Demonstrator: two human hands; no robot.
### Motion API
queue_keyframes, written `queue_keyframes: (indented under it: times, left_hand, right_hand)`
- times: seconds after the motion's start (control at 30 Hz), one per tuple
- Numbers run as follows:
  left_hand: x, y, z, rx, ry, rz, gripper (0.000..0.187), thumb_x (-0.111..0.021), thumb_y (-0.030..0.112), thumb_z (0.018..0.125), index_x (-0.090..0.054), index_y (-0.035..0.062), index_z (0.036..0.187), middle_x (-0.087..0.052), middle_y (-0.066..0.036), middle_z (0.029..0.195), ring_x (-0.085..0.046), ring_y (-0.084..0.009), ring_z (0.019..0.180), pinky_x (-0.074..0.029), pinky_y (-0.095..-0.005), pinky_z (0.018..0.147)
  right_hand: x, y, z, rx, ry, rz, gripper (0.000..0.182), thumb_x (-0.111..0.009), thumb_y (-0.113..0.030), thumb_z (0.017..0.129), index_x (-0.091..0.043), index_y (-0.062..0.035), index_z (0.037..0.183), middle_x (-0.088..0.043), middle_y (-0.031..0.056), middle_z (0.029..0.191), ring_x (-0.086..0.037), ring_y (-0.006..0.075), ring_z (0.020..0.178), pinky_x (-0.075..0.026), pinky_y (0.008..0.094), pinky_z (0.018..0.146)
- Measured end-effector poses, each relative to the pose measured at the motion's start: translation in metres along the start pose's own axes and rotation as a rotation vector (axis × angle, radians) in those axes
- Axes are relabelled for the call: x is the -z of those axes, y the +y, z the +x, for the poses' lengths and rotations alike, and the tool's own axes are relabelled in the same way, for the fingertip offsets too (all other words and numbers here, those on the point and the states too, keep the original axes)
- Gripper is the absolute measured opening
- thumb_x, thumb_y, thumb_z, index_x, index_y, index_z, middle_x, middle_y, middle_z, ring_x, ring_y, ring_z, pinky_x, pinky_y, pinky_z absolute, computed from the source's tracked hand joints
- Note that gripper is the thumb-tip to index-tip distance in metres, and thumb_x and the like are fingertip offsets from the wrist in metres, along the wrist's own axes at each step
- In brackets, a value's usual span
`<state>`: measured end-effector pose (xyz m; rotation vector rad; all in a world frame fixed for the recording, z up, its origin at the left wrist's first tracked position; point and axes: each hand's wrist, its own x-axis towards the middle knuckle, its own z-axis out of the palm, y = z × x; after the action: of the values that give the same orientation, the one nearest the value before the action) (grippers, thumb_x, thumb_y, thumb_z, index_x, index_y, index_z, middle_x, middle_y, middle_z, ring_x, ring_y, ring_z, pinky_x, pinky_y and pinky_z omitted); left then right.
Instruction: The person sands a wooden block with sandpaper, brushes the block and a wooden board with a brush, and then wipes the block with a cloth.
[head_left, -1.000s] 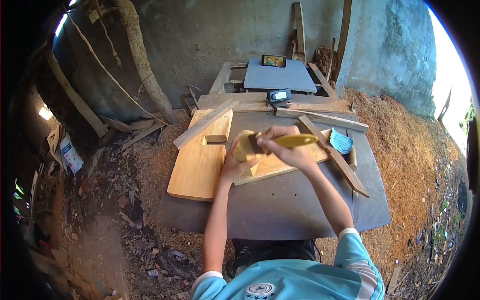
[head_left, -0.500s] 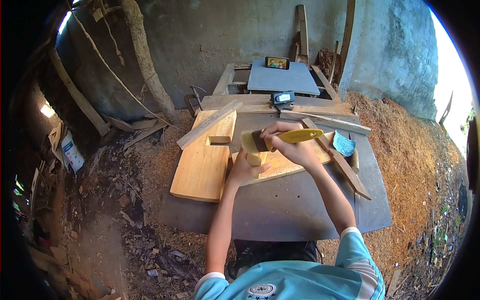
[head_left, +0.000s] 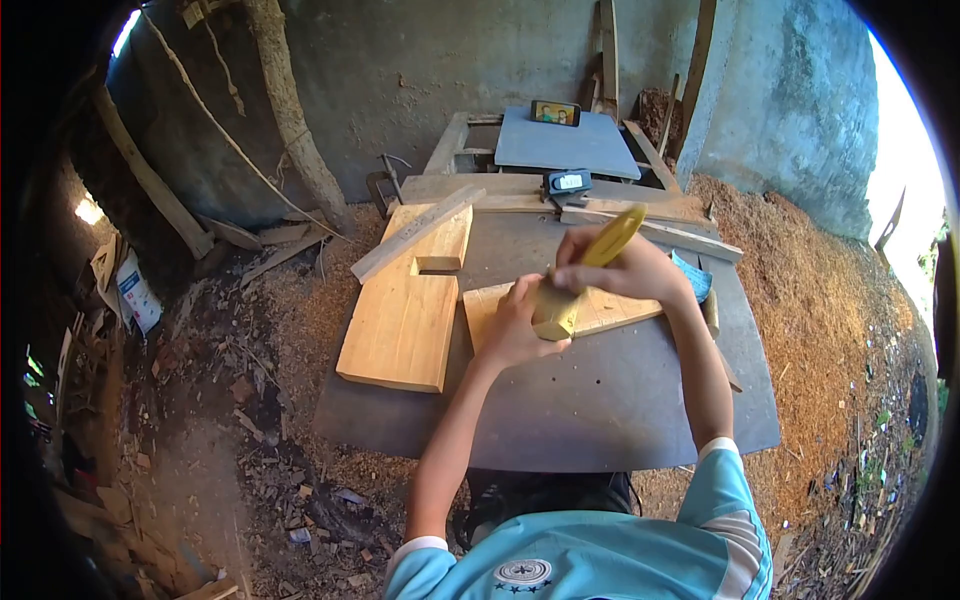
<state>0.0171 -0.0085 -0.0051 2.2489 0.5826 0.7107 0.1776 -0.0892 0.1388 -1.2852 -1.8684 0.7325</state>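
My left hand (head_left: 518, 328) is wrapped round a small wooden block (head_left: 555, 318) above the dark work table (head_left: 500, 425). A yellow-handled brush (head_left: 613, 236) is gripped in my right hand (head_left: 622, 268), its handle tilted up to the right. The brush's bristles are blurred and partly hidden between the two hands, close to the block. Under and behind my hands lies a light board (head_left: 628, 312) with marks along its edge. To the left, a notched wooden board (head_left: 398, 335) lies flat, with a thin grey strip of wood (head_left: 415, 237) across its upper part.
A small dark device (head_left: 567, 183) stands at the table's back. Behind it a phone (head_left: 555, 113) leans on a grey-blue panel (head_left: 565, 145). Wood strips (head_left: 660, 236) and a blue paper (head_left: 692, 277) lie at the right. Sawdust (head_left: 800, 350) covers the ground there.
Both hands have moved right, the left with the block. The brush has swung from nearly level to steeply tilted, its handle end higher. My right forearm now covers more of the dark wood strip.
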Motion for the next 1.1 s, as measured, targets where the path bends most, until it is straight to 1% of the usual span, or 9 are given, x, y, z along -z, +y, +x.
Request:
queue_keyframes:
  times: [0.03,0.13,0.2,0.33,0.4,0.53,0.63,0.8,1.1]
  left_hand:
    - [-0.003,-0.002,0.0,-0.083,0.054,0.087,0.092,-0.078,0.032,0.058,-0.034,0.0137,0.137,-0.04,-0.009,0.124,-0.047,-0.0298,0.114,-0.042,-0.0393,0.093]
    - [0.0,0.006,-0.001,-0.07,0.035,0.071,0.085,-0.079,0.029,0.059,-0.039,0.0046,0.129,-0.04,-0.011,0.125,-0.045,-0.0302,0.117,-0.041,-0.0386,0.095]
    - [-0.001,0.003,0.001,-0.097,0.059,0.093,0.088,-0.079,0.03,0.059,-0.038,0.0041,0.131,-0.039,-0.011,0.125,-0.045,-0.0297,0.118,-0.041,-0.0382,0.094]
    - [0.001,0.012,-0.002,-0.018,0.03,0.051,0.088,-0.078,0.032,0.06,-0.037,0.0044,0.132,-0.039,-0.012,0.126,-0.045,-0.0294,0.117,-0.041,-0.0388,0.095]
    - [-0.005,-0.001,-0.002,-0.085,0.091,0.083,0.09,-0.079,0.031,0.06,-0.035,0.0184,0.137,-0.041,-0.008,0.124,-0.047,-0.0289,0.114,-0.043,-0.0386,0.094]
    - [-0.007,-0.014,0.002,-0.108,0.075,0.014,0.091,-0.08,0.031,0.059,-0.036,0.0162,0.137,-0.041,-0.008,0.124,-0.047,-0.0282,0.114,-0.043,-0.0386,0.093]
    - [-0.002,0.003,-0.001,-0.026,0.049,-0.012,0.084,-0.079,0.03,0.06,-0.04,0.0055,0.129,-0.04,-0.011,0.125,-0.045,-0.026,0.117,-0.041,-0.0354,0.094]
    - [-0.003,0.004,0.0,-0.038,0.045,-0.022,0.086,-0.079,0.026,0.059,-0.038,0.0085,0.133,-0.041,-0.009,0.123,-0.044,-0.0247,0.118,-0.039,-0.0353,0.097]
    - [-0.007,-0.022,0.003,-0.108,0.148,-0.314,0.087,-0.074,0.019,0.058,-0.036,0.0111,0.135,-0.04,-0.012,0.123,-0.044,-0.0266,0.117,-0.039,-0.0354,0.097]
  right_hand:
    - [0.001,0.014,0.005,-0.057,0.054,-0.354,0.016,-0.07,-0.02,0.078,-0.065,-0.0059,0.082,-0.065,0.0087,0.072,-0.061,0.0196,0.065,-0.046,0.0289,0.065]
    - [-0.003,0.017,-0.008,0.188,-0.088,-0.577,0.016,-0.07,-0.019,0.078,-0.064,-0.0038,0.079,-0.065,0.0059,0.072,-0.061,0.0161,0.067,-0.045,0.0276,0.067]
    - [0.006,0.005,-0.021,0.016,-0.084,0.187,0.015,-0.065,-0.018,0.081,-0.065,-0.0034,0.081,-0.064,0.0065,0.072,-0.059,0.0127,0.069,-0.045,0.0274,0.069]
    - [0.005,0.015,-0.007,0.007,0.131,-0.519,0.018,-0.062,-0.019,0.083,-0.063,-0.0015,0.08,-0.064,0.0079,0.074,-0.061,0.014,0.067,-0.048,0.0281,0.062]
    - [-0.007,0.034,-0.011,0.127,-0.071,-0.235,0.021,-0.06,-0.024,0.082,-0.062,-0.0033,0.085,-0.064,0.0087,0.075,-0.061,0.0184,0.066,-0.047,0.031,0.064]
    - [-0.007,0.006,-0.019,-0.01,-0.012,0.185,0.018,-0.063,-0.019,0.082,-0.062,-0.0014,0.083,-0.061,0.0081,0.074,-0.059,0.015,0.069,-0.047,0.029,0.062]
    - [-0.002,0.041,0.001,0.018,0.175,-0.121,0.024,-0.064,-0.022,0.083,-0.06,0.0015,0.083,-0.059,0.0084,0.069,-0.057,0.0162,0.064,-0.046,0.0301,0.06]
    - [0.005,0.043,0.004,0.008,0.213,-0.354,0.022,-0.064,-0.022,0.085,-0.059,-0.0005,0.085,-0.06,0.0077,0.074,-0.056,0.0139,0.069,-0.046,0.0281,0.062]
    - [0.008,0.05,0.006,-0.008,0.217,-0.083,0.021,-0.065,-0.019,0.085,-0.056,-0.0017,0.079,-0.055,0.0005,0.072,-0.051,0.0069,0.071,-0.043,0.0241,0.063]
